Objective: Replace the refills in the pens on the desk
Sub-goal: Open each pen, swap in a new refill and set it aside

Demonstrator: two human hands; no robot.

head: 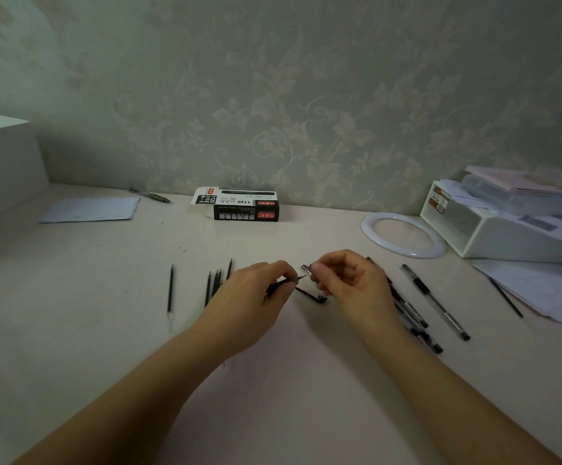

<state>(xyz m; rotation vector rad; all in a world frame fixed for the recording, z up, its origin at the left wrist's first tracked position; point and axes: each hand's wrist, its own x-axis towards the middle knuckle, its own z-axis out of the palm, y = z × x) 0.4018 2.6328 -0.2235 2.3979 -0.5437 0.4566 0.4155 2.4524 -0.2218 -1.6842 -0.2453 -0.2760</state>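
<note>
Over the middle of the desk my left hand point(259, 303) pinches a thin black refill point(277, 284) near its tip. My right hand point(353, 283) pinches a small metal pen tip piece point(305, 270) just to the right of that refill end. A black pen cap point(313, 295) lies on the desk under my fingers. Several loose black refills point(215, 283) lie left of my left hand, and one single refill point(170, 292) lies further left. Several assembled pens point(410, 313) lie to the right, one pen point(435, 302) apart from the group.
A black and white refill box point(246, 206) stands by the wall. A white ring point(403, 234) and a white organiser point(507, 226) with papers sit at the right. A folded paper point(91, 209), a pen point(150, 195) and a white box point(4, 162) are at the left.
</note>
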